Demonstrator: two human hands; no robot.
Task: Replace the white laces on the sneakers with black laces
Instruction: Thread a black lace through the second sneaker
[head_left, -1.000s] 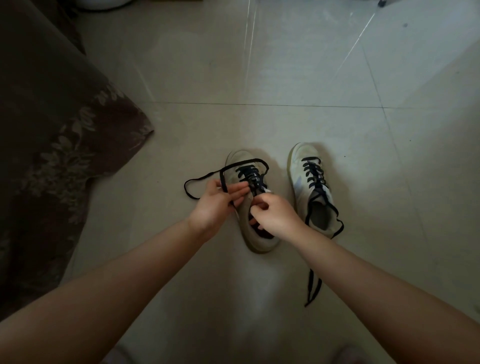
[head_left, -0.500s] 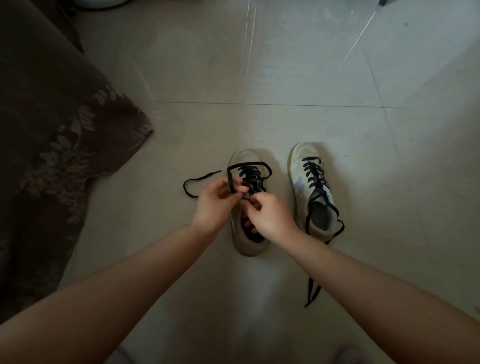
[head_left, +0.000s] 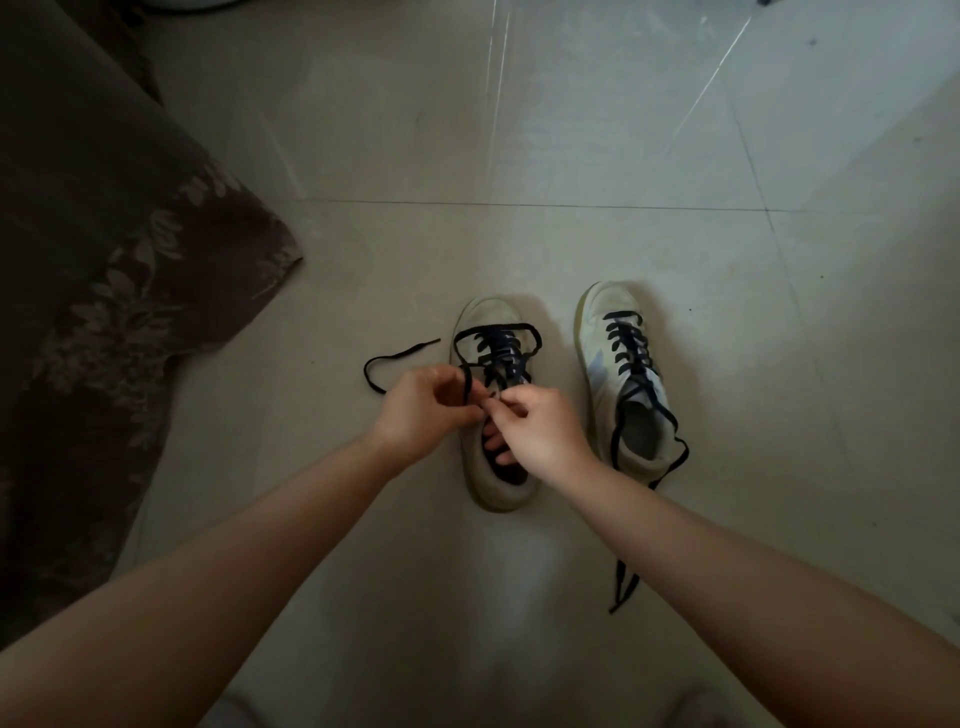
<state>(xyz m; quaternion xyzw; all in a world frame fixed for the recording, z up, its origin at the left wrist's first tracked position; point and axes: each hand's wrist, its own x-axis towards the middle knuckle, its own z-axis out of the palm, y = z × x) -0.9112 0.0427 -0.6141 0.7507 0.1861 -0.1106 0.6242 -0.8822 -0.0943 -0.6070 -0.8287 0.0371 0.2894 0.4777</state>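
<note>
Two white sneakers stand side by side on the floor, toes pointing away from me. The left sneaker (head_left: 488, 317) carries a partly threaded black lace (head_left: 498, 332) that loops over its toe; one loose end (head_left: 395, 358) trails off to the left on the floor. My left hand (head_left: 423, 410) pinches this lace over the shoe's upper eyelets. My right hand (head_left: 540, 431) pinches the lace right beside it, with lower fingers reaching into the shoe opening. The right sneaker (head_left: 618, 374) is laced in black, and its ends (head_left: 623, 582) trail toward me.
A dark brown floral fabric (head_left: 104, 291) covers the left side and drapes onto the pale tiled floor (head_left: 571, 156). Something white sits at the top left edge, mostly cut off.
The left hand has drawn in from the left to meet the right hand above the eyelets. The lace loop over the toe has shrunk, and the free end lies on the floor.
</note>
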